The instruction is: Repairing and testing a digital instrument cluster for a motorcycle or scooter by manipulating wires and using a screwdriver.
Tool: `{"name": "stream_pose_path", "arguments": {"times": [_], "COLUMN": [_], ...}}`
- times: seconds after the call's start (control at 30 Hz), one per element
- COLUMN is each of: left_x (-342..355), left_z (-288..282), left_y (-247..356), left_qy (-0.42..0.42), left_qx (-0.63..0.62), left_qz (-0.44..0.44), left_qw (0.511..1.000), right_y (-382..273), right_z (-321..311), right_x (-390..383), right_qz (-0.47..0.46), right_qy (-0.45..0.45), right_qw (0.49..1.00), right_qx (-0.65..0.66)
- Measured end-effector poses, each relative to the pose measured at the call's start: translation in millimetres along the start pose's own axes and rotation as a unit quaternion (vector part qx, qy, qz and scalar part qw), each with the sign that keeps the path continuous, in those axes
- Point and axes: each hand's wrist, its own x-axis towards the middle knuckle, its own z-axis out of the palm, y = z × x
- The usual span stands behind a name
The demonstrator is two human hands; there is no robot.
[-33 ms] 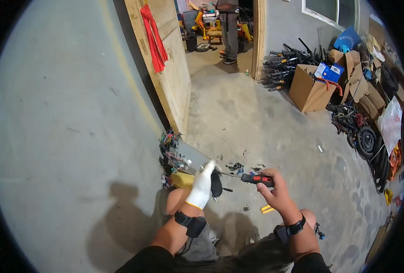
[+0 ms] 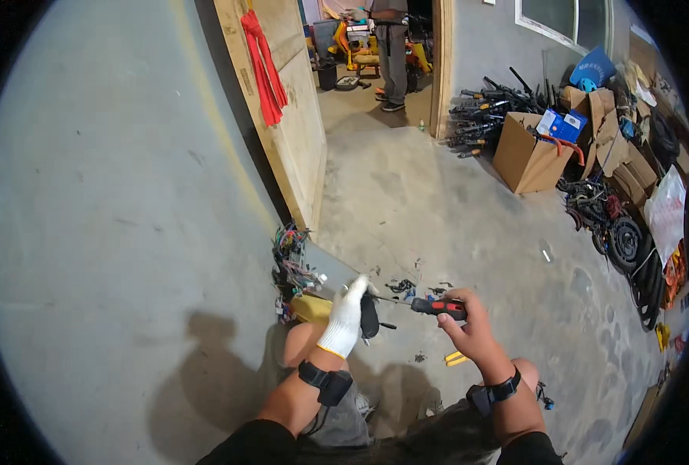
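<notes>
We looked down on a wide concrete floor, grey, mottled and rough, with a smoother grey wall curving away on our left. A pale plywood panel leaned there, flat and grainy, with a red cloth hanging limp over its face. To the right stood an open brown cardboard box, and behind it a heap of black rods and cables too tangled to sort out. Farther right, tyres and torn cardboard were cut off by the dark rim of the view. A person stood in the far doorway, seen only from the waist down. Near us a knot of coloured wires lay against the panel's foot. Our left hand, in a white knitted glove, was closed around a small black part, mostly hidden by the glove, so we could not tell its shape. Our bare right hand gripped a screwdriver by its red and black handle, its thin metal shaft reaching toward the black part between our knees.
</notes>
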Motion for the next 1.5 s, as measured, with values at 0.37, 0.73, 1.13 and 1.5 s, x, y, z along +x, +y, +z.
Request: {"name": "stream_pose_path", "arguments": {"times": [0.37, 0.73, 1.13, 1.5], "left_x": [-8, -10, -4, -6], "left_z": [10, -3, 2, -4], "left_y": [5, -2, 14, 6], "left_qy": [0.032, 0.014, -0.037, -0.045], "left_qx": [0.099, 0.080, -0.078, -0.071], "left_qz": [0.116, 0.074, 0.097, 0.119], "left_qw": [0.988, 0.994, 0.991, 0.989], "right_y": [-22, -20, -9, -12], "right_z": [-12, -4, 1, -2], "right_x": [6, -2, -2, -10], "right_qz": [0.224, -0.037, 0.058, -0.034], "right_qy": [-0.073, 0.000, 0.057, 0.043], "right_qw": [0.971, 0.998, 0.996, 0.998], "right_qx": [0.038, -0.043, 0.040, -0.040]}}
